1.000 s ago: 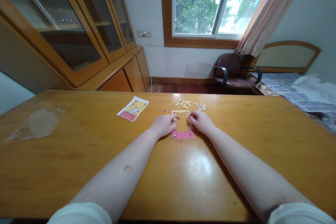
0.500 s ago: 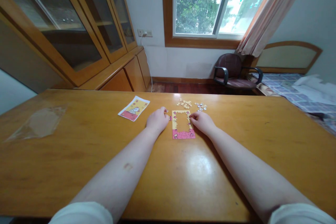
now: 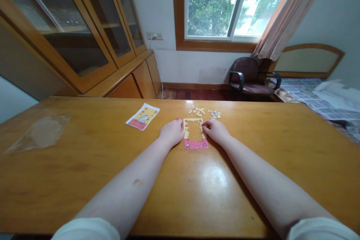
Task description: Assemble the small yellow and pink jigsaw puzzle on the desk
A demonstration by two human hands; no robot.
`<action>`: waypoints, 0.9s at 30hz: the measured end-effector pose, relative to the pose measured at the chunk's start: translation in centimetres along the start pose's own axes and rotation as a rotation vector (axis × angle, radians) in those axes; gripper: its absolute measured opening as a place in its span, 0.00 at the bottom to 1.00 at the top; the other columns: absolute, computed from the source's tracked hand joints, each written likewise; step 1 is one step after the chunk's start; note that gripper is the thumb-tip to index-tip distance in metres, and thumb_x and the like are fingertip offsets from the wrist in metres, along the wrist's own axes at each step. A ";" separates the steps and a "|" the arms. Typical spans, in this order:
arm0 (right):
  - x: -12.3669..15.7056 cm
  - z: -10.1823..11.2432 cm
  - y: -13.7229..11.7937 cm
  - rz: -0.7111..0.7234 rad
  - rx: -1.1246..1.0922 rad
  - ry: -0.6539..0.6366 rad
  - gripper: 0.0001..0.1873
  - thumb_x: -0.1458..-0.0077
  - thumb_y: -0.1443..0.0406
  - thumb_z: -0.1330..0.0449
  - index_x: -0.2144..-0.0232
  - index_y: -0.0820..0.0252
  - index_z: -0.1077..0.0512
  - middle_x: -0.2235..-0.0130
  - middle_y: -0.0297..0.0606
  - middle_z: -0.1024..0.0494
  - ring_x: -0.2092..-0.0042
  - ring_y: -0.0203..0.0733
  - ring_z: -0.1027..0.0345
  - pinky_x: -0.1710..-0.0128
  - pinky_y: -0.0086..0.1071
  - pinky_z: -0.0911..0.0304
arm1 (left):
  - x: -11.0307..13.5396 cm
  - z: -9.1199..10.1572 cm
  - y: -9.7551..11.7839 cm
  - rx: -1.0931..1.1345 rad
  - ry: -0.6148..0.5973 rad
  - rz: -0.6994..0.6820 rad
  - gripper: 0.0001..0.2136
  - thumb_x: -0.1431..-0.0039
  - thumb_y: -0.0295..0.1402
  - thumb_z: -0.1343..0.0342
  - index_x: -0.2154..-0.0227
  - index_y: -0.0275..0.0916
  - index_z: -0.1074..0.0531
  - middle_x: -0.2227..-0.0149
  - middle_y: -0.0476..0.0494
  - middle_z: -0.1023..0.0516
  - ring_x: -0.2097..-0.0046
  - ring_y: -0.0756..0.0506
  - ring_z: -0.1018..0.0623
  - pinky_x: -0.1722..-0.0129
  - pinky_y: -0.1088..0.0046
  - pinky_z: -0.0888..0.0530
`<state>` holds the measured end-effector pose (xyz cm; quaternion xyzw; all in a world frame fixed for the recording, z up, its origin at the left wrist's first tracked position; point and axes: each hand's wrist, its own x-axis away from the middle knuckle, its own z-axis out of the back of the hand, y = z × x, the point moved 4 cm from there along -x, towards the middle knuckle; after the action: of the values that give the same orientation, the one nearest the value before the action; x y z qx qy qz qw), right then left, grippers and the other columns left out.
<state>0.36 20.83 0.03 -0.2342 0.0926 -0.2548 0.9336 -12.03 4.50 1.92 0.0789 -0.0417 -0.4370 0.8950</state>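
A partly assembled jigsaw puzzle (image 3: pixel 196 144) lies flat on the table, a yellow and pink border around an open middle. My left hand (image 3: pixel 172 132) rests against its left edge, fingers curled and mostly hidden by the back of the hand. Small pink bits, apparently loose pieces (image 3: pixel 177 119), show by those fingertips. At the right edge, my right hand (image 3: pixel 216 130) has thumb and fingers pinched together on the puzzle's border. Just beyond are a pile of plain-backed puzzle pieces (image 3: pixel 197 111) and a smaller pile of coloured pieces (image 3: pixel 215 114).
A printed picture card (image 3: pixel 143 116) lies left of my left hand. Farther left is a clear plastic bag (image 3: pixel 42 131) on the wooden table (image 3: pixel 174 195). Past the table's far edge stand a glass-door cabinet (image 3: pixel 112 58), an armchair (image 3: pixel 247 75) and a bed (image 3: pixel 303 92).
My left hand has shifted right, up against the puzzle's left edge, covering part of the small pink piece that lay there. My right hand stays at the right edge.
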 end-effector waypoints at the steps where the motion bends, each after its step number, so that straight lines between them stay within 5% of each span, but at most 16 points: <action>1: 0.0 0.0 0.0 0.000 0.000 0.000 0.12 0.46 0.64 0.44 0.63 0.56 0.22 0.65 0.36 0.21 0.62 0.40 0.31 0.63 0.30 0.40 | -0.1 -0.1 -0.1 0.003 0.005 -0.001 0.11 0.42 0.36 0.53 0.60 0.41 0.29 0.59 0.37 0.22 0.59 0.37 0.22 0.63 0.63 0.28; 19: 0.1 0.1 0.0 -0.005 -0.005 0.004 0.10 0.46 0.64 0.43 0.63 0.56 0.23 0.65 0.36 0.22 0.64 0.39 0.31 0.64 0.30 0.41 | -0.3 -0.1 -0.5 0.065 0.016 0.071 0.12 0.43 0.31 0.52 0.58 0.42 0.29 0.56 0.39 0.23 0.56 0.39 0.22 0.59 0.65 0.28; 27: 0.2 0.5 -0.4 0.027 -0.015 0.043 0.11 0.45 0.65 0.44 0.62 0.58 0.24 0.65 0.38 0.23 0.62 0.40 0.32 0.61 0.31 0.41 | -0.6 1.6 -4.5 0.043 0.121 0.235 0.14 0.42 0.30 0.55 0.58 0.39 0.27 0.55 0.37 0.25 0.54 0.39 0.23 0.56 0.65 0.28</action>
<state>0.53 20.67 0.65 -0.2345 0.1178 -0.2462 0.9330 -16.08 2.04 2.68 0.1186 -0.0059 -0.3224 0.9391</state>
